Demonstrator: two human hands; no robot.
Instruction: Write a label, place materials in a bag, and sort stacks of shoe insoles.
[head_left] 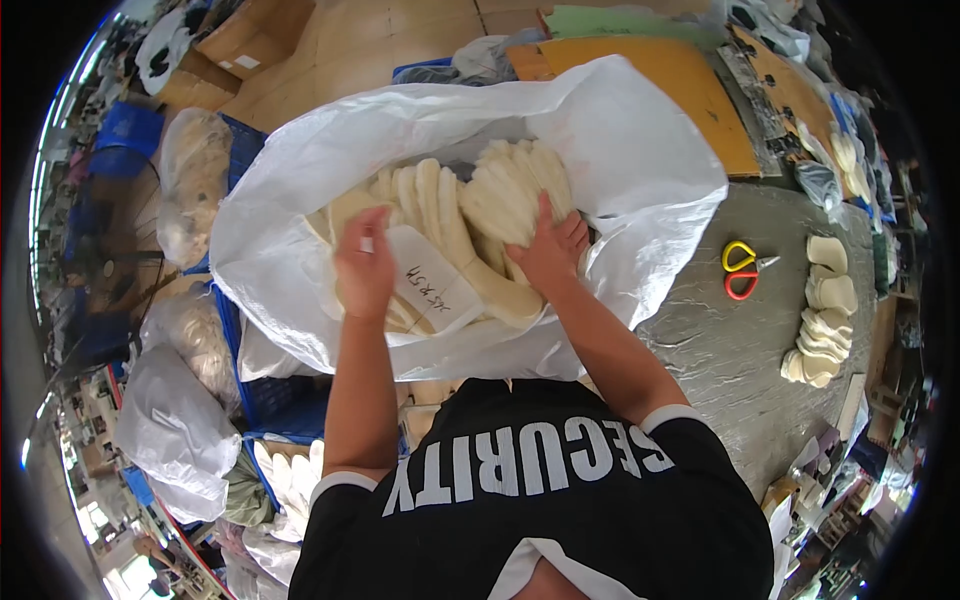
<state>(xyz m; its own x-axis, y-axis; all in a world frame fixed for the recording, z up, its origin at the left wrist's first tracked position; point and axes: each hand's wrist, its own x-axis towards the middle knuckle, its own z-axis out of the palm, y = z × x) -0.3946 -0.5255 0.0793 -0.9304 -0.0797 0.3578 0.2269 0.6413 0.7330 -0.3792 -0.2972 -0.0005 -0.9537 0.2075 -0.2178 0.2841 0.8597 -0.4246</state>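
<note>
A large white plastic sack (pixel 650 130) gapes in front of me, with bundles of cream, fleecy insoles inside. My right hand (pixel 553 250) grips one fluffy bundle of insoles (pixel 515 190), thumb on its near side and fingers spread along the right. My left hand (pixel 364 270) hovers over the left part of the sack, slightly blurred, fingers loosely apart and nothing visible in them. A white band shows on one of its fingers. Beside it, a white card (pixel 435 280) with handwriting lies on another tied stack of insoles (pixel 440 205).
Scissors with yellow and red handles (pixel 740 270) lie on the grey table (pixel 690 330) at right. Stacks of cream insoles (pixel 825 310) stand beyond them. Blue crates (pixel 260 385) and filled plastic bags (pixel 180 430) crowd the left. Cardboard boxes (pixel 255 40) sit at far left.
</note>
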